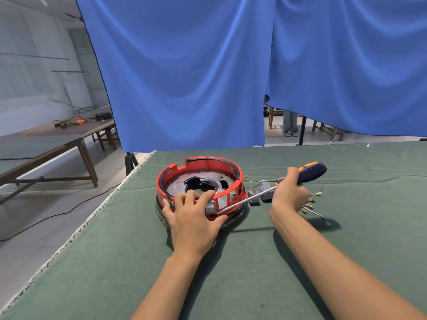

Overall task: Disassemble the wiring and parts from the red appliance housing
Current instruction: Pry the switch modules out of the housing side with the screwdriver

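Note:
The round red appliance housing (203, 167) sits on the green table cover (254, 262), with a grey metal plate (178, 183) inside its ring. My left hand (193, 215) presses down on the housing's near rim, fingers hooked over the edge. My right hand (291, 192) grips a screwdriver (310, 173) with a blue and orange handle; its long shaft slants down left, and the tip meets the housing's near side by a small grey block (210, 207). Loose wires with brass terminals (310, 203) lie just right of my right hand.
Small grey parts (260, 195) lie on the cloth between the housing and my right hand. The table's left edge (97, 213) drops to the floor. A blue curtain (208, 77) hangs behind the table. Wooden tables (57, 139) stand at the far left.

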